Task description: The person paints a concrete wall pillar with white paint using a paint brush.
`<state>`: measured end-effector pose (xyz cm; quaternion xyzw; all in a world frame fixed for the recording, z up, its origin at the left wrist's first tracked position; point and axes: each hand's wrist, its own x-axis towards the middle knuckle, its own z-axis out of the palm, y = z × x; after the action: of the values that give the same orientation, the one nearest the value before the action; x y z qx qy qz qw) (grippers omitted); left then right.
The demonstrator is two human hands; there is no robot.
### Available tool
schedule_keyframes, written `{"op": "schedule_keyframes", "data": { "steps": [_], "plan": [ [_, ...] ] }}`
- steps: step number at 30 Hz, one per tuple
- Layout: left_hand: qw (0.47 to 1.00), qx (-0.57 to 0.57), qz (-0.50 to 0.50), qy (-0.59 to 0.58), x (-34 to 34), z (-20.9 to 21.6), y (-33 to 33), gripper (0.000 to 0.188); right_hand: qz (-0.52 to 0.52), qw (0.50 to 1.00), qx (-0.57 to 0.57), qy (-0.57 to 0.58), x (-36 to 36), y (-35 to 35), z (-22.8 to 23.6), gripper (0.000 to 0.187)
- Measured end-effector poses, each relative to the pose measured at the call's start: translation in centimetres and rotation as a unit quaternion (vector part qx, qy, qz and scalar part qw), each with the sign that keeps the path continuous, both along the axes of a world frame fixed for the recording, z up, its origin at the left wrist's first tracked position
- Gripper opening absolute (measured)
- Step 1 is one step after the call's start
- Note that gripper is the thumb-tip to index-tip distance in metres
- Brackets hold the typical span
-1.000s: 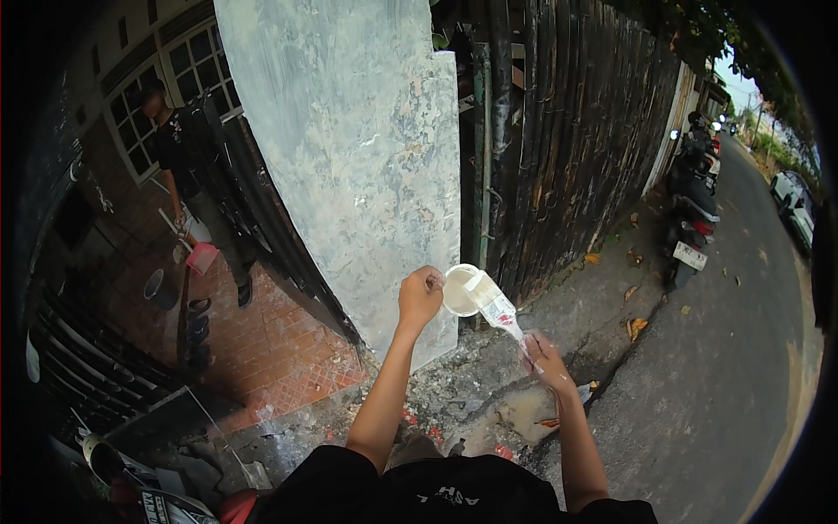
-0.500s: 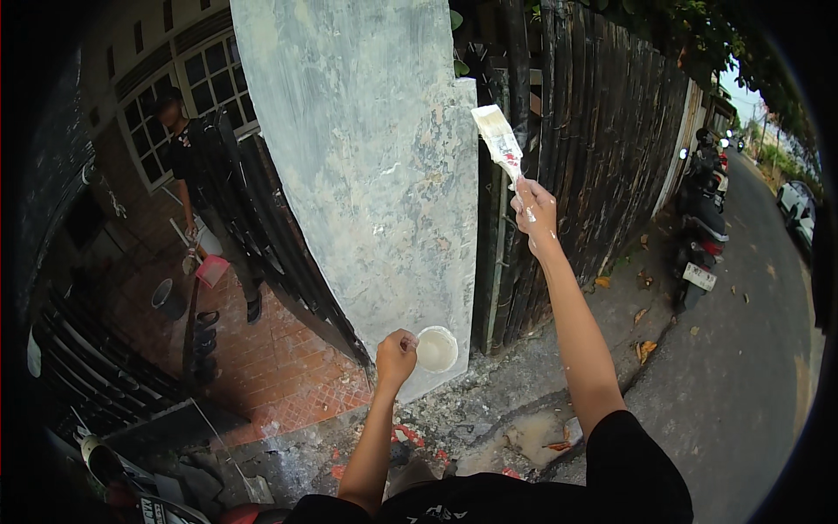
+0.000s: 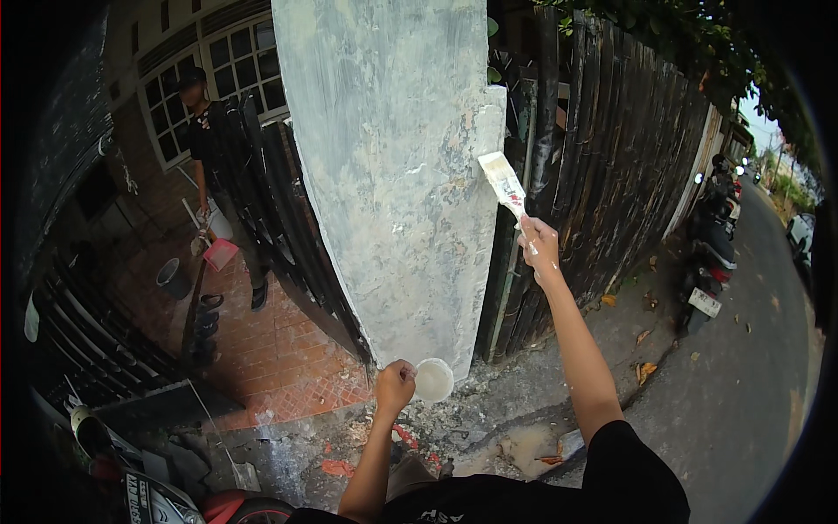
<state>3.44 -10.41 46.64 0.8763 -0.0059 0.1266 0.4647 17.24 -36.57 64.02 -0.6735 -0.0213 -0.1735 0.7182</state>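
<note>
My right hand (image 3: 539, 248) grips a paintbrush (image 3: 506, 184) by its handle, the wide head pointing up and left. White paint smears its ferrule and my fingers. The bristles meet the right edge of a tall pillar (image 3: 393, 236), whose grey-white surface is patchy and flaking. Lower down, my left hand (image 3: 395, 387) is closed on the rim of a round white tub (image 3: 434, 381). Pale liquid, probably paint, lies inside the tub. It hangs in front of the pillar's foot.
Dark bamboo fencing (image 3: 611, 140) runs right of the pillar. A slatted gate (image 3: 292, 218) stands left. Behind it, a person (image 3: 209, 148) holds a pink dustpan (image 3: 221, 253) near a bucket (image 3: 173, 279). Parked motorbikes (image 3: 711, 253) line the road; another motorbike (image 3: 157, 493) is at lower left.
The paintbrush has come down along the pillar's right edge with my right hand. My view has shifted, and the tub now appears lower against the pillar's foot.
</note>
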Motion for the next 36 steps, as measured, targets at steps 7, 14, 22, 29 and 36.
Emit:
{"op": "schedule_keyframes", "data": {
  "steps": [7,14,22,29,36],
  "plan": [
    [1.0,0.014,-0.005,0.02,-0.4,0.4,-2.0,0.009,-0.015,0.996,0.01,-0.087,4.3,0.1,7.7,0.037],
    [0.999,-0.002,-0.025,0.039,-1.3,-0.5,-1.6,0.009,-0.049,0.994,-0.045,0.087,1.4,0.8,-9.8,0.035],
    [0.998,0.031,-0.023,0.04,-1.7,-1.5,-0.9,0.008,-0.084,0.995,0.015,-0.058,1.3,-1.4,-1.2,0.035],
    [0.999,0.018,-0.018,0.034,-1.7,-1.3,-1.0,0.008,-0.082,0.994,-0.051,-0.056,5.3,-0.9,1.5,0.035],
    [0.998,0.031,-0.03,0.04,-1.5,-2.1,-0.5,0.007,-0.141,0.97,-0.169,0.107,2.3,-0.2,-18.1,0.035]
  ]
}}
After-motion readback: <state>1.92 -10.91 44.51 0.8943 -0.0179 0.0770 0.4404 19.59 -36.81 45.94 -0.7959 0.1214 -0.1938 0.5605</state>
